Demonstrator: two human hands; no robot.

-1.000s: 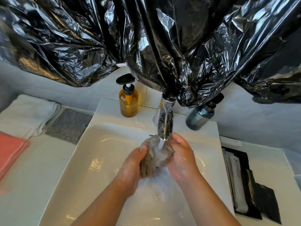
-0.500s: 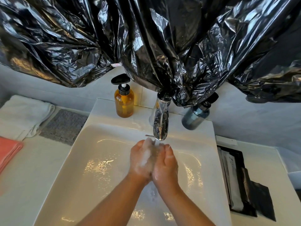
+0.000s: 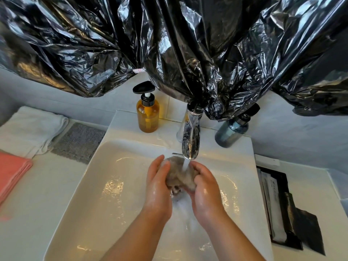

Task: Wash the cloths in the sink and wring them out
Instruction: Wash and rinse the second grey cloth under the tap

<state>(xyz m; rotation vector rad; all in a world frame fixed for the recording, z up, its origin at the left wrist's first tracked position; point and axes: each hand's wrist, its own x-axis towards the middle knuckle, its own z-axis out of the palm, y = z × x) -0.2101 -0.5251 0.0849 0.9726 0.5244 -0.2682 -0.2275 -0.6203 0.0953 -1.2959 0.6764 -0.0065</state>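
The left hand [image 3: 158, 187] and the right hand [image 3: 206, 191] hold a wadded wet cloth [image 3: 178, 176] between them, the left hand's fingers curved over its left side and the right hand's fingers curled round its right side. Both hands are wet and shiny. The cloth is grey-brown and bunched into a lump, held above the basin and not resting on it. A stream of water [image 3: 185, 164] falls from the chrome tap [image 3: 190, 140] straight onto the top of the cloth. Below the hands lies the white sink [image 3: 113, 185], its bottom wet and glinting.

On the sink's back ledge an amber pump bottle [image 3: 147, 115] stands left of the tap and a blue-grey bottle [image 3: 230, 129] stands right of it. Crumpled black plastic sheeting [image 3: 169, 44] hangs above, covering the top of the tap.

On the pale surface [image 3: 37, 204] left of the sink lie a grey textured cloth [image 3: 79, 142], a white folded towel [image 3: 28, 129] beside it, and a pink folded cloth [image 3: 11, 172] at the edge of view. Right of the sink sits a black tray [image 3: 282, 185] with packets in it.
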